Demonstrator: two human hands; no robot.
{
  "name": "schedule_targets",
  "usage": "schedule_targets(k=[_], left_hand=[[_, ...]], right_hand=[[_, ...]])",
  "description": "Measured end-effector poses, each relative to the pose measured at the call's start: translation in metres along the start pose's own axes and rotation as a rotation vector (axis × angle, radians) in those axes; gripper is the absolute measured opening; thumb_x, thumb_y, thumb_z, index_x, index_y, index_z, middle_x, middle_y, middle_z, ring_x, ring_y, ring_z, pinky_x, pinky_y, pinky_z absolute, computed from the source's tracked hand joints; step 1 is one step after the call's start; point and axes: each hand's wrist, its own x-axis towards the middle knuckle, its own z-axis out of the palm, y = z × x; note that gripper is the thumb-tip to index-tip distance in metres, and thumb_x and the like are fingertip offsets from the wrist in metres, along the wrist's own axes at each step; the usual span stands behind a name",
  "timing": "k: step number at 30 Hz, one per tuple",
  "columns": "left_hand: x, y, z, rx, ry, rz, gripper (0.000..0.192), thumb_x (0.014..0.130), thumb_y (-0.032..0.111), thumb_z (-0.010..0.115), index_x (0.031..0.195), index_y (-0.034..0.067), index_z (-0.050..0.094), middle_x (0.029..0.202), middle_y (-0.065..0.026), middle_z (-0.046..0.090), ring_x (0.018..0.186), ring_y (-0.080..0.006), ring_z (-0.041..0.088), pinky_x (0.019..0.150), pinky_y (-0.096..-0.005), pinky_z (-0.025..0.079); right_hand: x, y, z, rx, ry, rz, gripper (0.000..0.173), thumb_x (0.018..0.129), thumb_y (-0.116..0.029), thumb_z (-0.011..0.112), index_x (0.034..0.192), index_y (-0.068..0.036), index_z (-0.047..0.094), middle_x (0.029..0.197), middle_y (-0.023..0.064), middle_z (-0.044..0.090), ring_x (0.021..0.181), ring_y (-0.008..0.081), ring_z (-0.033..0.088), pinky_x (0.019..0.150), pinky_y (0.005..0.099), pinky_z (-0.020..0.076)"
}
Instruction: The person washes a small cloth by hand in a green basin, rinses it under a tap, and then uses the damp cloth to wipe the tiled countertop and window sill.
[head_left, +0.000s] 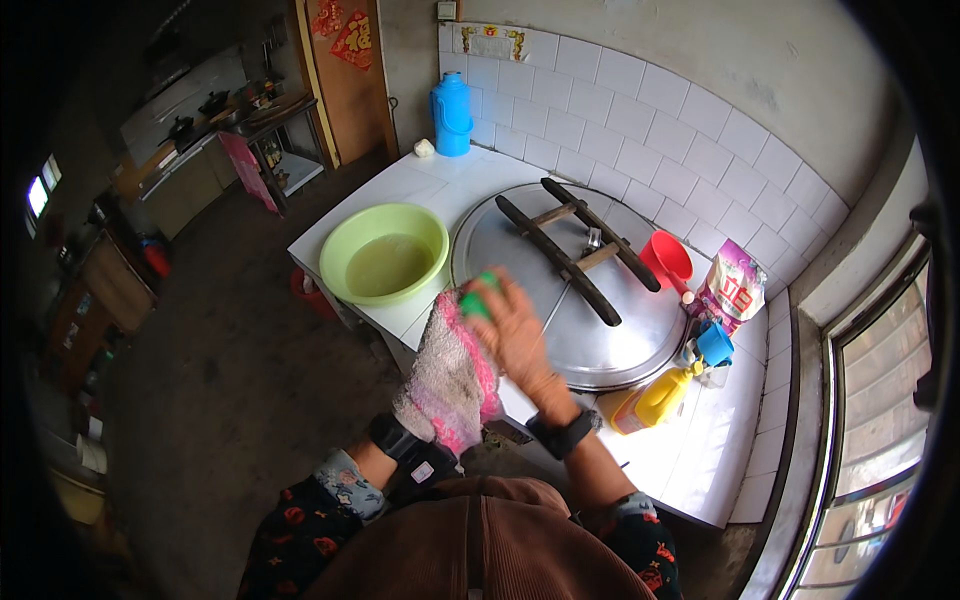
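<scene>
A pink and white cloth (450, 367) drapes over my left hand and covers it, so its fingers are hidden. My right hand (514, 330) grips a green object (478, 297), perhaps a bar of soap, against the cloth's upper end. Left of the cloth's top, a light green plastic basin (334, 262) holds cloudy yellowish water. Beyond my right hand lies a large round metal lid (480, 217) with a dark wooden frame (559, 255) on top.
Along the white tiled counter (420, 180) stand a blue thermos (451, 112), a red dipper (666, 259), a detergent bag (729, 289), a blue cup (715, 345) and a yellow bottle (654, 401). A red bucket (313, 296) sits low beside the counter's left side.
</scene>
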Motion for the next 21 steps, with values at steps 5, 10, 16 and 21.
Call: schedule_targets(k=[5,10,16,21], left_hand=[[0.016,0.012,-0.034,0.187,0.022,-0.025,0.032,0.098,0.033,0.041,0.119,0.009,0.048,0.103,-0.0040,0.057,0.095,-0.0165,0.055,0.085,-0.0316,0.047],[0.025,-0.004,-0.073,0.493,0.037,0.204,0.037,0.099,0.024,0.039,0.133,0.008,0.036,0.117,-0.0029,0.046,0.113,-0.0142,0.044,0.098,-0.0273,0.036],[0.014,-0.004,-0.106,0.286,-0.057,0.143,0.043,0.099,0.034,0.040,0.134,0.009,0.038,0.120,-0.0025,0.050,0.108,-0.0131,0.049,0.096,-0.0262,0.038],[-0.005,0.022,-0.073,0.502,0.076,0.138,0.054,0.099,0.035,0.036,0.144,0.007,0.021,0.141,-0.0114,0.037,0.128,-0.0239,0.038,0.109,-0.0391,0.029]], right_hand=[[-0.009,0.028,-0.018,0.695,-0.104,0.400,0.025,0.089,-0.017,0.057,0.112,-0.009,0.053,0.112,0.0096,0.057,0.100,0.0191,0.055,0.085,0.0323,0.0457],[-0.031,-0.012,-0.005,0.459,-0.164,0.141,0.018,0.082,-0.007,0.062,0.096,-0.002,0.053,0.103,0.0142,0.053,0.089,0.0349,0.055,0.079,0.0364,0.0448],[-0.033,-0.031,-0.014,0.519,-0.220,0.056,0.023,0.070,0.000,0.055,0.093,0.001,0.051,0.091,0.0168,0.052,0.086,0.0379,0.052,0.077,0.0372,0.0442],[-0.044,-0.052,-0.030,0.508,-0.525,-0.043,0.027,0.068,0.000,0.059,0.094,-0.002,0.050,0.095,0.0149,0.052,0.088,0.0366,0.052,0.086,0.0414,0.0405]])
